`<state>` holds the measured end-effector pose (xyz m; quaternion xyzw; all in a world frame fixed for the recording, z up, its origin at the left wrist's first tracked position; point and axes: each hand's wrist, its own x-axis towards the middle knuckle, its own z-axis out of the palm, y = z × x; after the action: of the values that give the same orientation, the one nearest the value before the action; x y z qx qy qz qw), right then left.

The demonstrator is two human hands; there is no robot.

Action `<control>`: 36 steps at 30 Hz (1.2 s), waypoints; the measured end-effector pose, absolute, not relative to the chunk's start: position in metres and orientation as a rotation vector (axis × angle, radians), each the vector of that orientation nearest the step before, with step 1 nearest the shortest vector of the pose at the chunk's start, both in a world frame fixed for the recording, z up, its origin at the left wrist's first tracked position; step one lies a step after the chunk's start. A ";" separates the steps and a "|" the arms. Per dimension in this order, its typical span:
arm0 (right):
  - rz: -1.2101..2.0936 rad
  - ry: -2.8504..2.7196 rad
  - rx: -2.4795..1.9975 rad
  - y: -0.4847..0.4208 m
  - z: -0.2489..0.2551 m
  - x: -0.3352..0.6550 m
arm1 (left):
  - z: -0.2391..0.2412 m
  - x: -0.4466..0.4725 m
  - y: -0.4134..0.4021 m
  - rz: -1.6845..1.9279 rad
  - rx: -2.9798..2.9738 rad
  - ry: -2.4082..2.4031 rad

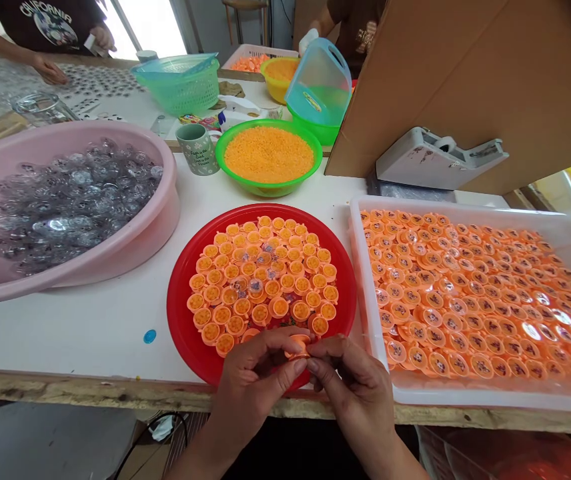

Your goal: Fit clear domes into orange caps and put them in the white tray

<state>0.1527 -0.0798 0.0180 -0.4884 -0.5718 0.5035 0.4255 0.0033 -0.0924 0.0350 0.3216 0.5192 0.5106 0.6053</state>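
Over the near edge of a round red tray, my left hand and my right hand pinch one small orange toy cup between thumbs and fingertips. Part of that cup is hidden by the fingers. Many like cups, filled with small orange-yellow beads, stand close together on the tray. A few clear printed lids lie on top of them. To the right, a white bin holds rows of orange cups with printed clear tops.
A pink tub of clear domed lids stands left. Behind the tray are a green bowl of orange beads, a mug and a tape dispenser by a cardboard sheet. A blue disc lies nearby. Two people work across the table.
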 end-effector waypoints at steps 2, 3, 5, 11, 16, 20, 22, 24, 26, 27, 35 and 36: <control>1.235 -1.440 -1.242 -0.079 0.016 0.152 | 0.036 0.004 -0.092 1.174 0.737 1.257; 1.216 -1.449 -1.255 -0.078 0.016 0.152 | 0.035 0.005 -0.091 1.168 0.729 1.277; 1.200 -1.490 -1.268 -0.074 0.014 0.151 | 0.034 0.005 -0.089 1.163 0.682 1.280; 1.502 -1.350 -1.310 -0.061 0.009 0.154 | 0.037 0.008 -0.076 1.139 0.313 1.114; 1.683 -1.164 -1.254 -0.061 0.007 0.156 | 0.042 0.007 -0.074 1.061 0.156 1.044; 1.411 -1.431 -1.236 -0.063 0.011 0.160 | 0.042 0.006 -0.075 0.970 0.005 0.985; 1.309 -1.591 -1.169 -0.063 0.014 0.163 | 0.041 0.007 -0.076 0.948 -0.035 0.946; 1.250 -1.659 -1.118 -0.063 0.016 0.166 | 0.042 0.008 -0.077 0.942 -0.056 0.937; 1.191 -1.671 -1.108 -0.063 0.017 0.169 | 0.041 0.010 -0.078 0.939 -0.078 0.941; 1.169 -1.687 -1.096 -0.064 0.018 0.171 | 0.041 0.010 -0.079 0.933 -0.086 0.931; 1.226 -1.904 -0.997 -0.066 0.020 0.186 | 0.031 0.015 -0.088 0.832 -0.047 0.874; 1.219 -1.921 -0.992 -0.066 0.020 0.187 | 0.030 0.016 -0.088 0.822 -0.054 0.885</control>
<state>0.1873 -0.0663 0.0197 -0.3781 -0.7323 0.4645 0.3240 0.0163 -0.0881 0.0298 -0.0254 0.4158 0.3865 0.8228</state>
